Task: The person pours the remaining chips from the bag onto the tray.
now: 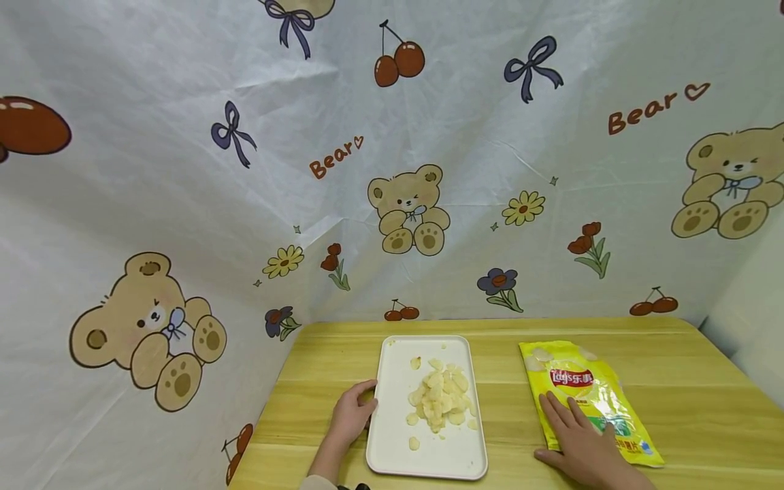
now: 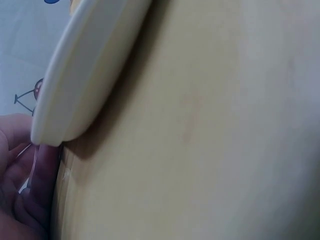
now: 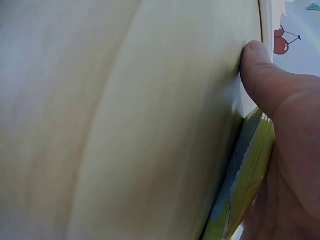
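Observation:
A white rectangular tray (image 1: 392,354) lies on the table with a heap of potato chips (image 1: 442,398) and several loose ones around it. At its left edge, my left hand (image 1: 352,412) pinches the rim between thumb and fingers. The left wrist view shows the tray's side wall (image 2: 95,65) with the hand (image 2: 20,185) at its end. To the right lies a flat yellow chip bag (image 1: 566,357) with a red label. My right hand (image 1: 578,439) rests on its lower part, fingers straight and spread. In the right wrist view the thumb (image 3: 257,62) extends past the bag's edge (image 3: 250,175).
The wooden table (image 1: 502,354) has bare wood between tray and bag. A white cloth (image 1: 465,136) printed with bears, bows and cherries hangs behind it and along the left side. A small dark object (image 1: 361,486) shows at the bottom edge near the tray.

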Demonstrator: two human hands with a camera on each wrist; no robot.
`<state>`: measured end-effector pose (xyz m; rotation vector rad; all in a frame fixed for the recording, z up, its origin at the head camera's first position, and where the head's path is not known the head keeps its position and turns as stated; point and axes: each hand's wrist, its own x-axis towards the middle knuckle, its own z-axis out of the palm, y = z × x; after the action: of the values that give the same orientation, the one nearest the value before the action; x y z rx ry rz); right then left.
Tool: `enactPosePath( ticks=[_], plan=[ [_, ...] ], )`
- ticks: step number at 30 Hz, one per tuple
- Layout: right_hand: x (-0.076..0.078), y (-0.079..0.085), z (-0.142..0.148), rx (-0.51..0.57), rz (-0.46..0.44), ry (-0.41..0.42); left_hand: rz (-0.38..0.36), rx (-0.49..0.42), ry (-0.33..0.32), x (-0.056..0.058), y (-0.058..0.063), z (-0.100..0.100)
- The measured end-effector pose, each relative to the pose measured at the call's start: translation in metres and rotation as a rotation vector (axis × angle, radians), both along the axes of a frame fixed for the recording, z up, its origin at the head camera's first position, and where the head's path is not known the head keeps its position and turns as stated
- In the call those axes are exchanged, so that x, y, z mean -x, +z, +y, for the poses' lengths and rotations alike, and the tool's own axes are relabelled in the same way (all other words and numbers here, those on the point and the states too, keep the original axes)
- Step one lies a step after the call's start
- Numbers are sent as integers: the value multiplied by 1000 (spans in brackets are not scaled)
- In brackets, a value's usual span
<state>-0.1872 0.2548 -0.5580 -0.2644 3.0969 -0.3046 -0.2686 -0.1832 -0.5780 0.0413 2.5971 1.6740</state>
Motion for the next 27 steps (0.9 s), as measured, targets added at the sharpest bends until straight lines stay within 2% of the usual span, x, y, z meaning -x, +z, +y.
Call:
enactPosePath(
  ticks=[14,23,27],
  plan=[
    [0,2,-5,-8,43,-21,-1,5,25,1,-3,1],
    [1,4,-4,6,6,-30,-15,-11,14,1,-3,0],
    [-1,4,-5,-2,31,-30,-14,-32,4,0,-5,-1]
  ],
)
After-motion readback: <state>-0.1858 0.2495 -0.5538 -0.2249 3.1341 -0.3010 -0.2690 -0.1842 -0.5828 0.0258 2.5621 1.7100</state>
